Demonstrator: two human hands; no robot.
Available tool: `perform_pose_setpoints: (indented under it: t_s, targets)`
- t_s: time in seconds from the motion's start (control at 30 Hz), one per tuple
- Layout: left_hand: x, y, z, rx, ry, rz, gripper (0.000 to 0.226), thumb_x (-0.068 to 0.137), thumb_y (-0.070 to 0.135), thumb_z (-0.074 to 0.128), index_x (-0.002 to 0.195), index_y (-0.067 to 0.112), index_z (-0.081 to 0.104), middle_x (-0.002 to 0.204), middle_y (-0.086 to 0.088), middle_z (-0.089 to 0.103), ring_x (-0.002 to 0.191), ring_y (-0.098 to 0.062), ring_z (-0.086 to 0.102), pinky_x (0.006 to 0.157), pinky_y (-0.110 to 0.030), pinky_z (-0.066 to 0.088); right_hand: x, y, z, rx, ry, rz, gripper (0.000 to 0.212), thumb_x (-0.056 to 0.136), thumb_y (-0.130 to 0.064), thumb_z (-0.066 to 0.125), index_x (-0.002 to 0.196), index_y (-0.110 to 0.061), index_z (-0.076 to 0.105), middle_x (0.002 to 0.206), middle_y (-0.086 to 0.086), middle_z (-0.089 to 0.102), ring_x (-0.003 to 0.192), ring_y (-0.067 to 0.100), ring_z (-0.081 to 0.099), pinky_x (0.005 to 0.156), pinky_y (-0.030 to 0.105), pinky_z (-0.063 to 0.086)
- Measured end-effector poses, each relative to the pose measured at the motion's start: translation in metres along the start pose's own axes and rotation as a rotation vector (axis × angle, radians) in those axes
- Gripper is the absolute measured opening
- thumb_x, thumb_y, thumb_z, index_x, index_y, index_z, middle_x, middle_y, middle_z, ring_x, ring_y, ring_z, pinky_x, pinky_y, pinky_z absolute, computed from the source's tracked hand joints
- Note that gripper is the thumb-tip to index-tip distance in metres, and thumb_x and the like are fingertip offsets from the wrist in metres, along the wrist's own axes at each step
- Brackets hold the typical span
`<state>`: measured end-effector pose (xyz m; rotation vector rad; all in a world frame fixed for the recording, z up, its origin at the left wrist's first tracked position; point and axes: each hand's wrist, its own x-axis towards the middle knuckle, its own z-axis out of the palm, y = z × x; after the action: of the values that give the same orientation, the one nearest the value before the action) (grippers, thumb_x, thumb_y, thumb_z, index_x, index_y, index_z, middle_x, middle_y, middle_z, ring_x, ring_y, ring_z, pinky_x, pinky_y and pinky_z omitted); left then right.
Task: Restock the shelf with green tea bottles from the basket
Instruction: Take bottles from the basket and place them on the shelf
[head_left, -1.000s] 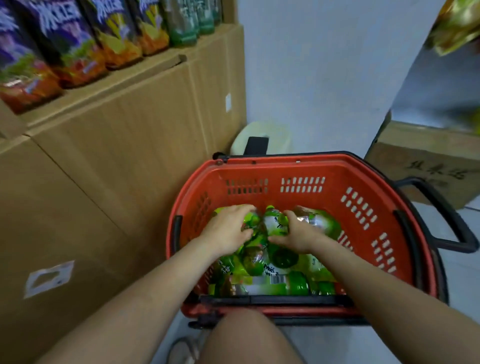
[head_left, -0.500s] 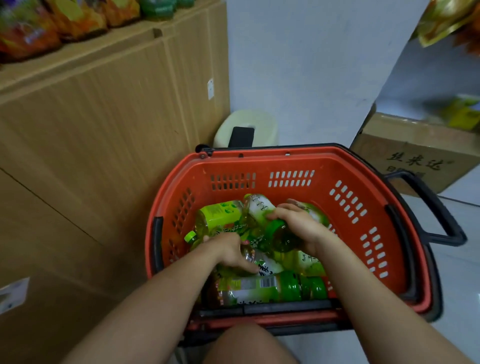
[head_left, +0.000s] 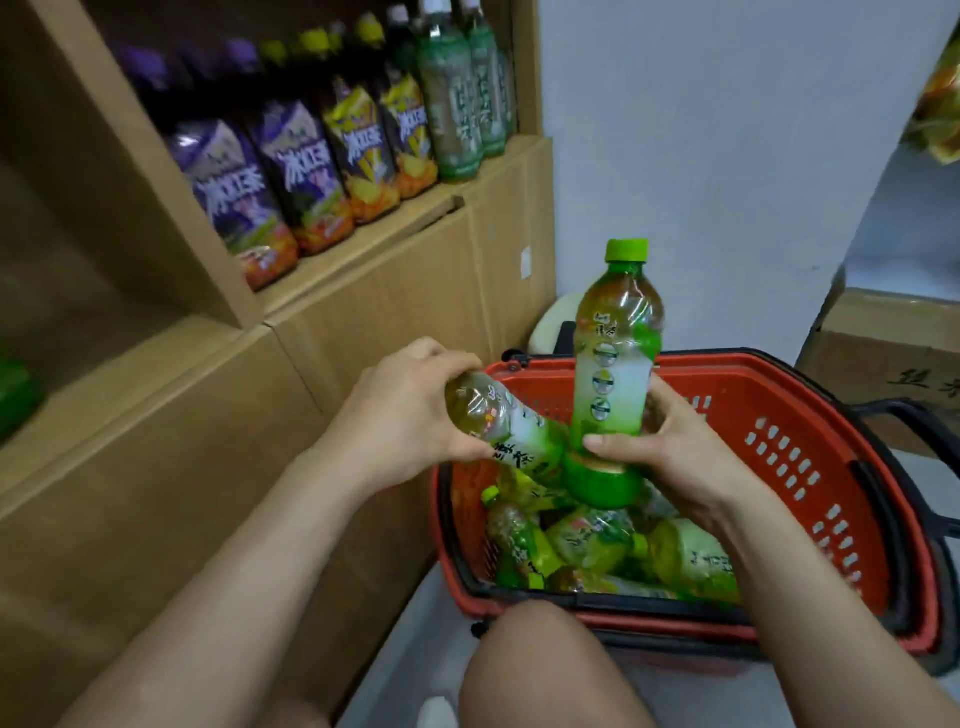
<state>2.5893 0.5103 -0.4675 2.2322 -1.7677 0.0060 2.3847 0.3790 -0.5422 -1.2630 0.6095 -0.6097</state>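
Observation:
My right hand grips the lower part of an upright green tea bottle with a green cap, held above the red basket. My left hand holds a second green tea bottle tilted on its side, its base end toward the first bottle. Several more green tea bottles lie in the basket below. The cardboard shelf stands to the left, with two green tea bottles upright at its right end.
Purple and yellow iced tea bottles fill the rest of the shelf row. A lower shelf level opens at the left. A cardboard box sits behind the basket at right. My knee is in front of the basket.
Both hands have risen out of the basket, each with a green tea bottle. The right one now stands upright. The view has tilted up toward the shelf.

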Motion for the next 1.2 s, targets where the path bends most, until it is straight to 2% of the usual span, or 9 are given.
perform_pose_setpoints:
  t_s: [0.13,0.27,0.4,0.53,0.63,0.73,0.83,1.0,1.2]
  targets:
    - [-0.053,0.004,-0.068,-0.026,0.167,-0.027,0.076,0.052,0.049,0.085,0.122,0.033,0.058,0.106,0.011,0.05,0.097,-0.01,0.054,0.084,-0.033,0.05,-0.006,-0.037,0.054,-0.031,-0.172,-0.088,0.072,0.061,-0.015,0.084,0.126,-0.022,0.053,0.113,0.002,0.07,0.101,0.019,0.069,0.084,0.036,0.057]
    - [-0.096,0.007,-0.128,-0.043,0.326,-0.082,0.071,0.049,0.046,0.087,0.115,0.041,0.059,0.102,0.01,0.052,0.094,-0.006,0.052,0.082,-0.029,0.049,-0.018,-0.063,0.113,-0.051,-0.377,-0.137,0.065,0.062,-0.009,0.084,0.118,-0.025,0.055,0.107,0.003,0.072,0.096,0.022,0.07,0.078,0.037,0.058]
    - [-0.131,0.005,-0.156,-0.066,0.433,-0.109,0.067,0.048,0.038,0.088,0.108,0.042,0.058,0.102,0.01,0.054,0.094,-0.005,0.055,0.085,-0.034,0.049,-0.031,-0.065,0.172,0.036,-0.414,-0.183,0.067,0.064,-0.014,0.081,0.123,-0.02,0.051,0.112,0.009,0.069,0.097,0.025,0.07,0.077,0.039,0.058]
    - [-0.176,-0.002,-0.172,-0.18,0.674,-0.191,0.077,0.055,0.025,0.09,0.12,0.042,0.051,0.122,0.017,0.053,0.11,0.003,0.049,0.093,-0.012,0.04,-0.052,-0.077,0.225,0.116,-0.476,-0.228,0.063,0.061,-0.014,0.082,0.117,-0.021,0.054,0.105,0.006,0.072,0.091,0.021,0.071,0.07,0.032,0.058]
    - [-0.21,-0.008,-0.191,-0.26,0.877,-0.234,0.09,0.058,0.021,0.089,0.13,0.046,0.041,0.127,0.02,0.05,0.121,-0.005,0.048,0.102,-0.03,0.044,-0.062,-0.091,0.263,0.088,-0.529,-0.278,0.06,0.059,-0.021,0.083,0.112,-0.019,0.058,0.101,0.006,0.073,0.091,0.022,0.071,0.073,0.038,0.058]
    - [-0.24,-0.019,-0.21,-0.225,1.047,-0.29,0.092,0.062,0.016,0.087,0.135,0.04,0.036,0.126,0.009,0.055,0.123,-0.003,0.047,0.104,-0.024,0.04,-0.061,-0.106,0.297,-0.05,-0.507,-0.412,0.05,0.063,-0.023,0.086,0.107,-0.022,0.063,0.097,-0.003,0.073,0.088,0.012,0.07,0.076,0.035,0.058]
    - [-0.265,-0.035,-0.226,-0.207,1.183,-0.359,0.089,0.062,0.014,0.087,0.136,0.03,0.039,0.129,0.003,0.055,0.124,-0.002,0.048,0.106,-0.024,0.039,-0.052,-0.114,0.332,-0.123,-0.491,-0.5,0.053,0.066,-0.019,0.085,0.115,-0.022,0.063,0.1,-0.011,0.069,0.092,0.004,0.065,0.079,0.028,0.055]
    - [-0.298,-0.058,-0.236,-0.106,1.214,-0.463,0.089,0.064,0.014,0.086,0.14,0.025,0.04,0.131,0.007,0.053,0.121,0.007,0.047,0.106,-0.016,0.036,-0.025,-0.087,0.394,-0.159,-0.42,-0.494,0.067,0.069,-0.023,0.083,0.128,-0.016,0.054,0.121,0.0,0.063,0.114,0.017,0.057,0.1,0.045,0.047]
    - [-0.339,-0.092,-0.238,-0.013,1.217,-0.57,0.092,0.065,0.015,0.085,0.143,0.027,0.037,0.137,0.005,0.049,0.126,0.0,0.046,0.108,-0.022,0.036,-0.015,-0.048,0.423,-0.205,-0.453,-0.487,0.076,0.074,-0.034,0.077,0.138,-0.016,0.042,0.137,0.005,0.053,0.129,0.021,0.047,0.108,0.049,0.04]
